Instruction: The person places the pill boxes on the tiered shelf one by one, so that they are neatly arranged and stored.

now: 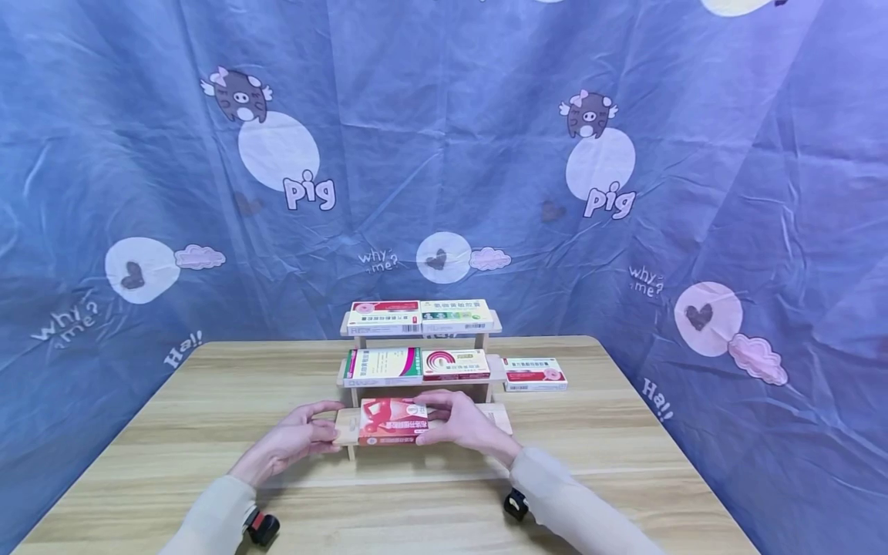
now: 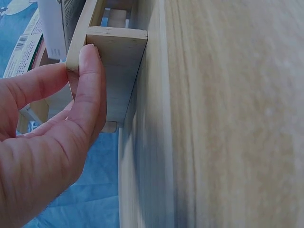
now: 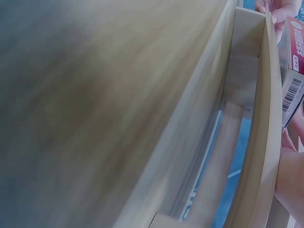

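A red medicine box (image 1: 385,420) lies on the lowest step of a three-tier wooden display rack (image 1: 499,416). At its right end my right hand (image 1: 463,422) grips the box, thumb at the front edge and fingers at the back. My left hand (image 1: 300,436) pinches the left end of that lowest step. The left wrist view shows the left thumb and fingers (image 2: 90,85) on either side of the board end. In the right wrist view, the box's barcoded end (image 3: 290,97) rests by the step's board, and most of the right hand is cut off.
Two medicine boxes, one white and red (image 1: 384,317) and one white and green (image 1: 455,314), sit on the top tier. The middle tier holds a white-green box (image 1: 383,365) and a cream-red box (image 1: 455,364). Another white-red box (image 1: 535,375) is right of the rack, before a blue curtain (image 1: 444,154).
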{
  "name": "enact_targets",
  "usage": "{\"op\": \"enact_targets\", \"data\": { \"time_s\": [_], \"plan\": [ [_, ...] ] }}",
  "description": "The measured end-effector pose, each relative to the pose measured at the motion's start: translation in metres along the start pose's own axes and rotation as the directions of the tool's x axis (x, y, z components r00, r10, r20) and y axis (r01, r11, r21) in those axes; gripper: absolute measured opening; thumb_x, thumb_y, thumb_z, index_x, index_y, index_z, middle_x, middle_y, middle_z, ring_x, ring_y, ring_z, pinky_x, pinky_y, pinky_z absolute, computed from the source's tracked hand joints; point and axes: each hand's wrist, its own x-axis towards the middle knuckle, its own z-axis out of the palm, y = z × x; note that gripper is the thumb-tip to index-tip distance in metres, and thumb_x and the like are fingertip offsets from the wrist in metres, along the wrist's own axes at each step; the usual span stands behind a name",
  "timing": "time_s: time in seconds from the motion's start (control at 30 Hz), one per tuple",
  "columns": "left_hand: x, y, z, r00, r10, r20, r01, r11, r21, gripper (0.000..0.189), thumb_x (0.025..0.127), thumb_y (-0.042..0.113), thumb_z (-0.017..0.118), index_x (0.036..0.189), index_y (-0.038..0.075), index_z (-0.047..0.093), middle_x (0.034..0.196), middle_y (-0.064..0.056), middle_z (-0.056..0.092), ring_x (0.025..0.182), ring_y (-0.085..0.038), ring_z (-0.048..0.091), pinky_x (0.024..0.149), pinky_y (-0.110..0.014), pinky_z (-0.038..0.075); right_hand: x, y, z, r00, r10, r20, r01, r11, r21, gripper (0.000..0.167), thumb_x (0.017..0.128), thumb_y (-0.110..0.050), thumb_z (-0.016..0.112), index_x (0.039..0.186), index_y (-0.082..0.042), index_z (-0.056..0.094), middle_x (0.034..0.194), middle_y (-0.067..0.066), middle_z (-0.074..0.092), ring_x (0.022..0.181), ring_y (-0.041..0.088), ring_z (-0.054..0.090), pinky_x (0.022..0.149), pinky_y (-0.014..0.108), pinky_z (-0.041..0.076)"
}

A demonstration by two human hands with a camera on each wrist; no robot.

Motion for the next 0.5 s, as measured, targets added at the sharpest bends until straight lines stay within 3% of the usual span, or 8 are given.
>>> {"op": "enact_targets", "data": {
  "time_s": [0.5],
  "plan": [
    [-0.001, -0.001, -0.001, 1.000, 0.009, 0.009, -0.009, 1.000, 0.021, 0.073, 0.090, -0.006, 0.056, 0.150, -0.011, 0.014, 0.090, -0.005, 0.066, 0.087, -0.016, 0.066, 0.088, -0.034, 0.059, 0.012, -0.009, 0.017, 0.999, 0.023, -0.037, -0.026, 0.995, -0.095, 0.063, 0.068, -0.028, 0.090, 0.126, -0.019, 0.066, 0.131, 0.004, 0.063, 0.104, 0.018, 0.067, 0.092, 0.028, 0.056]
  ]
}}
